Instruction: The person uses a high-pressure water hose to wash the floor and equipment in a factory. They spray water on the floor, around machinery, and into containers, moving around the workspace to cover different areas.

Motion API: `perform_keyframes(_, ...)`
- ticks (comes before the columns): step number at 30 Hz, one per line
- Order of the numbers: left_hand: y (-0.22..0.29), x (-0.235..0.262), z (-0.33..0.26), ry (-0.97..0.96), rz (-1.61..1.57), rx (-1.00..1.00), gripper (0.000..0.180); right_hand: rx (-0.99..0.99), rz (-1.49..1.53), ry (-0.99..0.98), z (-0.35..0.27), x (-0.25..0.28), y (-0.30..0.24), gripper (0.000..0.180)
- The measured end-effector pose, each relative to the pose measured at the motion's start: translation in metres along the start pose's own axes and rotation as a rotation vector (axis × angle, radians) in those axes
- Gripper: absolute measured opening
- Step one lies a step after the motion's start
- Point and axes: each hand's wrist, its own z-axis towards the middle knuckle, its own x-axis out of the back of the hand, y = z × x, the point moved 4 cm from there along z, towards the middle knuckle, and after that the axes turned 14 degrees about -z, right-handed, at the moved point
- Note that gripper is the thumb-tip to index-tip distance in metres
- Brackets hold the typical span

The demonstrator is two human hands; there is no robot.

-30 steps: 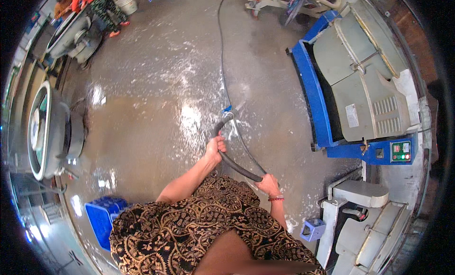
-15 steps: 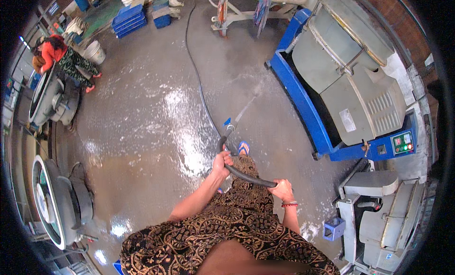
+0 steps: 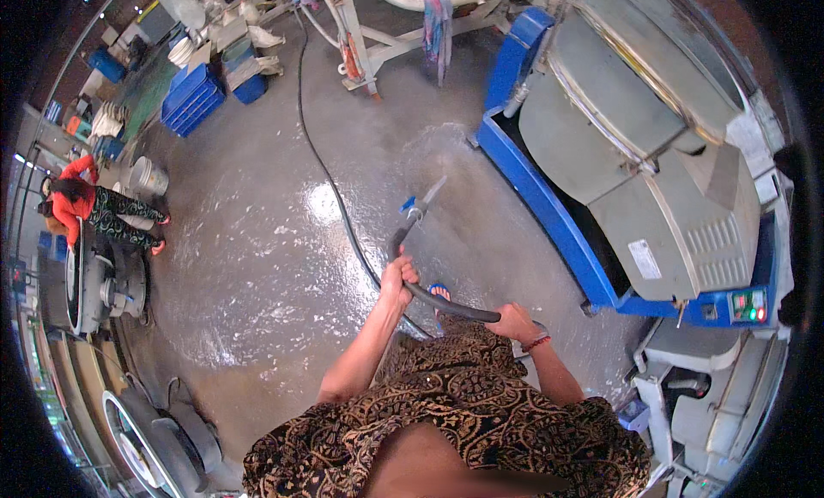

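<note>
A thick dark hose (image 3: 451,308) runs between my two hands in front of my body. My left hand (image 3: 397,281) is wrapped around it just behind the bent end. Farther along the body of the hose, my right hand (image 3: 513,324) grips it, with a red band on that wrist. At the hose's tip sits a metal valve (image 3: 418,211) with a blue lever (image 3: 408,203). A jet of water (image 3: 438,188) leaves it and strikes the wet floor (image 3: 257,240) ahead. The thinner length of hose (image 3: 330,189) trails away over the floor to the far side.
A large grey machine on a blue frame (image 3: 549,206) stands at right. Round drum machines (image 3: 146,446) line the left side, where a person in red (image 3: 81,197) leans over one. Blue crates (image 3: 193,99) and a white bucket (image 3: 148,177) stand far left. A white metal frame (image 3: 403,47) is ahead.
My view has shifted, so the machines and the person sit lower in it. Both hands keep hold of the hose. The person at left has raised one arm.
</note>
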Motion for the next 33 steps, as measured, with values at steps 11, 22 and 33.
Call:
perform_keyframes(11,0.064,-0.175,0.14,-0.055,0.207,-0.056,0.031,-0.043,0.186,0.108,0.176,0.078,0.002,0.034)
perform_keyframes(22,0.162,-0.38,0.286,-0.207,0.918,-0.148,0.043,-0.202,0.284,0.127,0.359,0.199,-0.041,0.036)
perform_keyframes(33,0.155,-0.547,0.423,-0.432,0.965,-0.189,0.043,-0.419,0.414,0.256,0.494,0.29,-0.022,0.038)
